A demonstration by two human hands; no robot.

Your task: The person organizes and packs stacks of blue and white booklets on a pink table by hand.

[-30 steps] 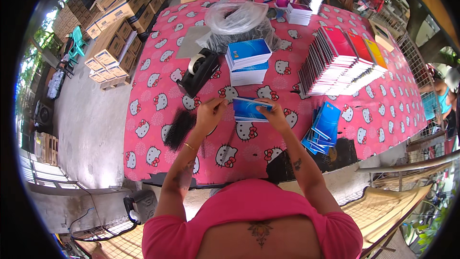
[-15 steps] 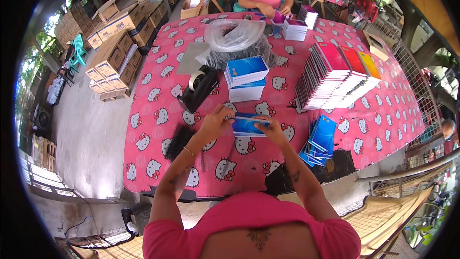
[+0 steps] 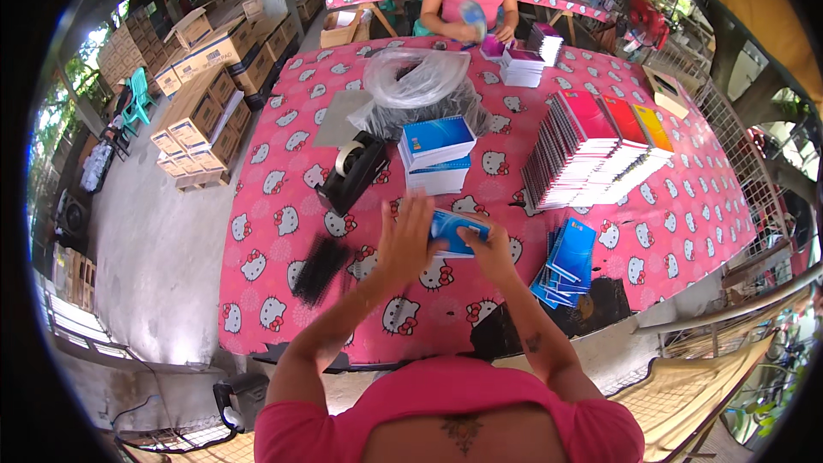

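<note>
Head view: right hand (image 3: 491,250) grips blue notebook (image 3: 447,228). Left hand (image 3: 406,245), fingers straight and unclenched, at its left end.

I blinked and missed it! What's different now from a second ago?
The left hand opened from its pinch, fingers now spread by the left end of the blue pad. The pad moved slightly right. The other person's hand raised a blurred blue thing. Still the same: the right hand holding the pad, the stack, the tape dispenser.
</note>
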